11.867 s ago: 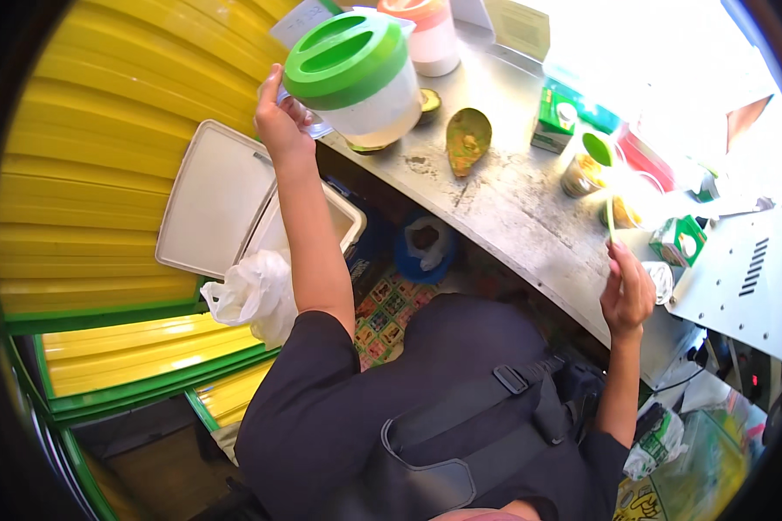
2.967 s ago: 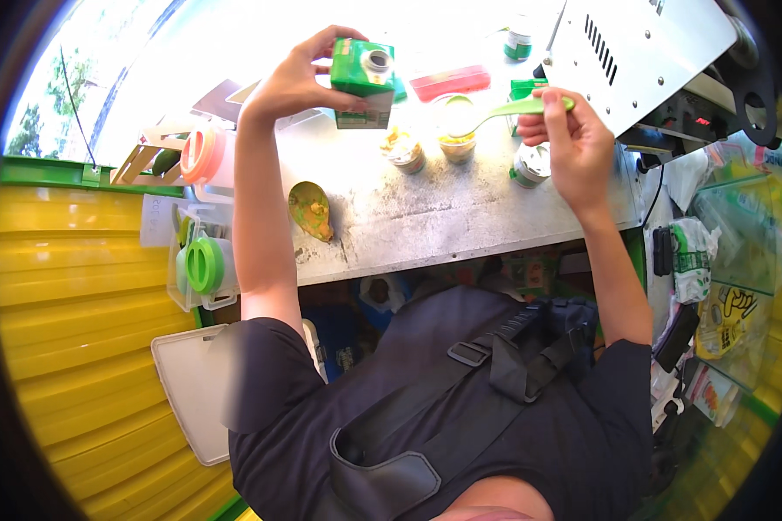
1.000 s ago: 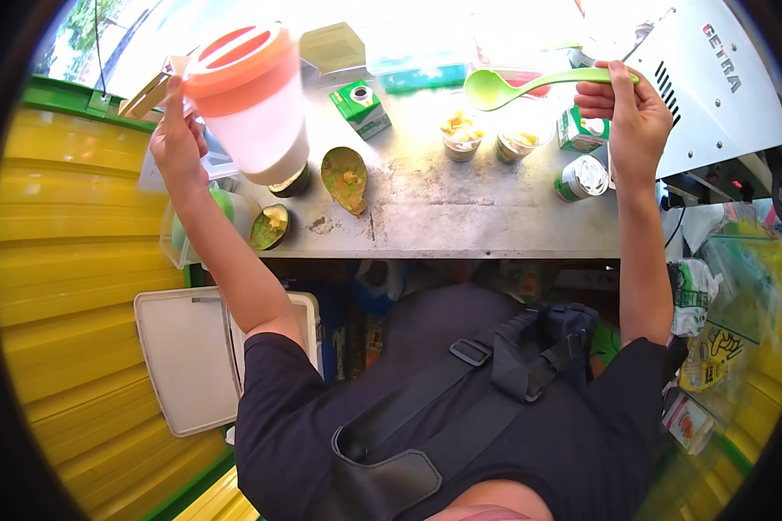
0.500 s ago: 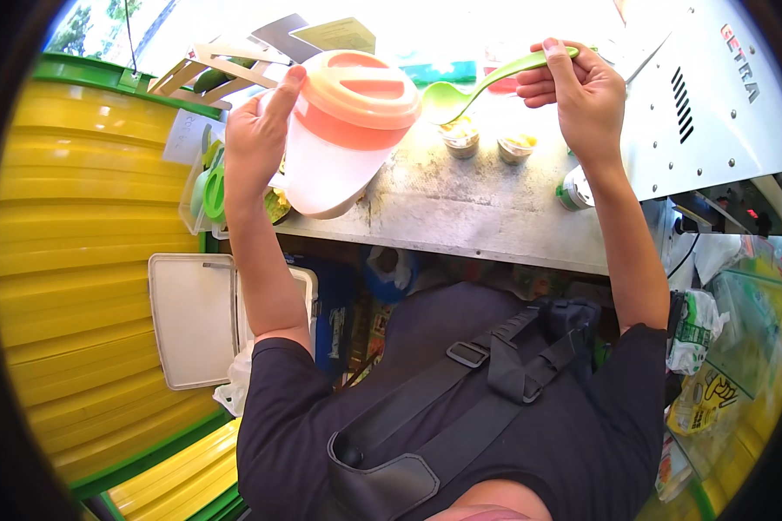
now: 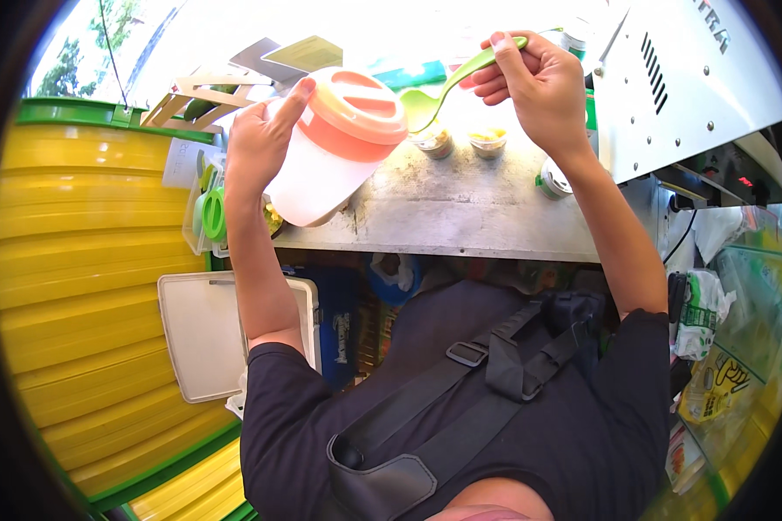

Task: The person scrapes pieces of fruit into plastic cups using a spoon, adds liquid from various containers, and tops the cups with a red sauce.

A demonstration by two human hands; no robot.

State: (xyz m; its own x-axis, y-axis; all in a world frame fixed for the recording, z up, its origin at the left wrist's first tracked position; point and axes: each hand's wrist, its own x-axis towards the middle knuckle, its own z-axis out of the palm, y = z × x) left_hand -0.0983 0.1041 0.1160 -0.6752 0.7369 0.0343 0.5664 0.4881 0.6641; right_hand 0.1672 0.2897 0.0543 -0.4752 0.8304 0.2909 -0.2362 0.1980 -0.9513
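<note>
My left hand [image 5: 263, 139] grips a tilted pitcher [image 5: 321, 178] with a translucent white body and an orange lid. The pitcher's lid leans to the right, over the metal counter. In my right hand [image 5: 543, 87] is a green ladle [image 5: 421, 108], held by the end of its handle. Its bowl hangs right beside the pitcher's lid; whether they touch I cannot tell. Below the ladle stand two small clear cups with yellowish contents, one cup [image 5: 434, 143] partly behind the bowl and the other cup [image 5: 488, 141] to its right.
The metal counter [image 5: 460, 213] runs across in front of me. A white metal appliance [image 5: 686, 95] stands at the right, with a white-lidded container [image 5: 554, 178] near it. On the left are a yellow ribbed wall [image 5: 104, 260], a wooden rack [image 5: 204, 91] and an open white lid [image 5: 200, 339] lower down.
The whole view has shifted slightly, so the counter and cups appear farther left. Pitcher and ladle stay in my hands, close together.
</note>
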